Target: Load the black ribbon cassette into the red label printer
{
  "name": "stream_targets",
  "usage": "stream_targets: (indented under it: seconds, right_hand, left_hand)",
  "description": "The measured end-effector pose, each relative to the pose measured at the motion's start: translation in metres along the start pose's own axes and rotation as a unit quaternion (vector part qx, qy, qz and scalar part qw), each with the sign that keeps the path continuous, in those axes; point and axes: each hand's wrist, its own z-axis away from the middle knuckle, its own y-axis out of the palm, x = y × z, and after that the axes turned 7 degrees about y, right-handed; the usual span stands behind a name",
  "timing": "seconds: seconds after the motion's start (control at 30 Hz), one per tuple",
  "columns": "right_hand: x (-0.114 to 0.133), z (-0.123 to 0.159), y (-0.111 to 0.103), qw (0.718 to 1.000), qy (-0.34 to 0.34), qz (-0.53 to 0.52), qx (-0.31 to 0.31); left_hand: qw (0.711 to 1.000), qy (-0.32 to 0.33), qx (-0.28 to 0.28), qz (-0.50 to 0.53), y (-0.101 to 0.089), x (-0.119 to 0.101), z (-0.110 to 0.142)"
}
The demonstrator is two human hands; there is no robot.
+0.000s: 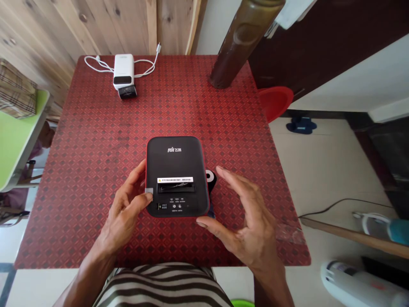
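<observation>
While my left hand grips the left edge of the black, red-sided, rounded box-shaped plastic device, thumb on its corner, my right hand hovers open just beside it, thumb and fingers apart. The device sits between both hands, above the red patterned table.

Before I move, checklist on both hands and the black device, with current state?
1. Left hand on black device: ok, thumb at left edge.
2. Right hand on device: not ok, open beside it.
3. Buttons facing up: ok.
4. Right side unobstructed: not ok, white-ringed item there.
5. Device resting on table: cannot tell.
6. White box away from hands: ok.
</observation>
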Motion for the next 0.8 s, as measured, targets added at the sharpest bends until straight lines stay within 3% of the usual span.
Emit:
stream_targets:
  seconds: [0.27,0.5,0.63,0.8]
  right_hand:
    - [-0.003,0.000,0.002,0.999,0.014,-0.031,0.002]
    - [-0.003,-0.003,0.001,0.999,0.014,-0.046,0.012]
    - [0.006,-0.018,-0.005,0.999,-0.041,-0.011,-0.008]
    - [0.021,-0.058,0.000,0.990,-0.122,0.066,-0.011]
  left_hand:
    - [0.999,-0.008,-0.031,0.028,0.006,-0.001,-0.002]
    - [1.000,0.022,-0.003,0.019,0.002,0.006,-0.005]
    - [0.999,0.021,0.015,0.026,-0.003,0.010,-0.005]
    - [0.999,0.035,0.033,0.013,-0.012,0.020,-0.005]
